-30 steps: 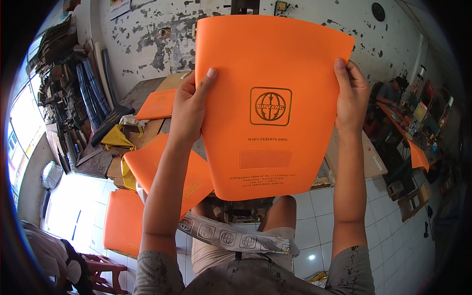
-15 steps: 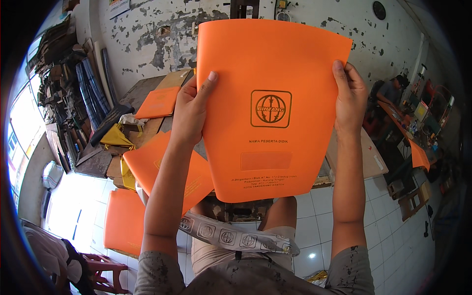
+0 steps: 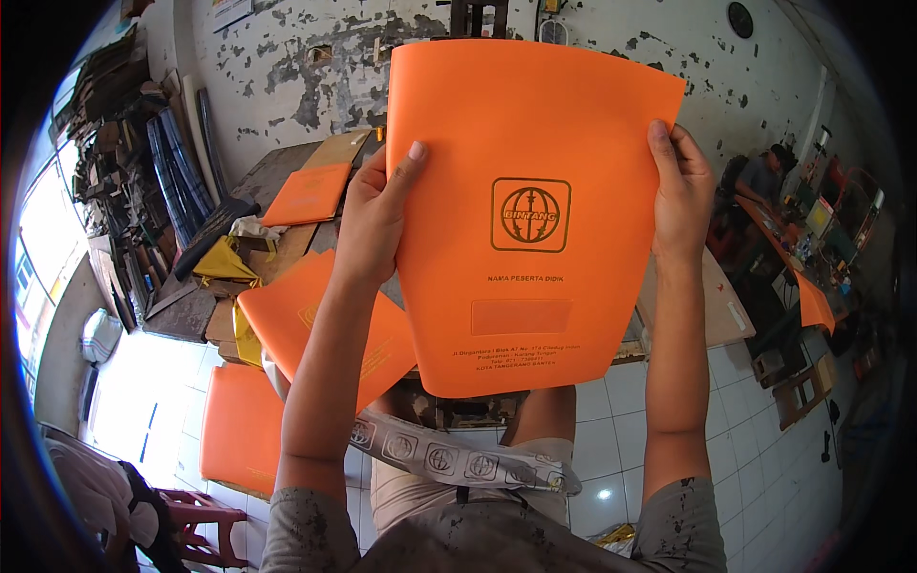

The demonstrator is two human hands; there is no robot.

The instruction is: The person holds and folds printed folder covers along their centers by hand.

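Both my hands hold up a large orange folder cover [image 3: 535, 124], its front toward me. A framed globe emblem, a few dark printed lines and a blank rectangular window show on it. My left hand [image 3: 377, 215] grips the left edge, thumb in front and fingers behind. At the upper right edge my right hand [image 3: 683, 191] pinches the cover the same way. Across my lap lies a clear plastic strip [image 3: 449, 458] printed with repeated globe emblems. More orange covers [image 3: 334, 325] lie beside my left forearm, partly hidden by it.
A worktable [image 3: 277, 181] ahead carries a stack of orange covers [image 3: 308, 194] and yellow foil [image 3: 227, 263]. Lower left, an orange stack [image 3: 239, 430] stands near a red stool [image 3: 205, 525]. Scrap boards [image 3: 105, 172] pile up at left. Far right, a person [image 3: 764, 177] sits at another bench.
The orange cover has shifted very slightly right and down in my hands' hold. Both hands keep their grip; the other things stay as they were.
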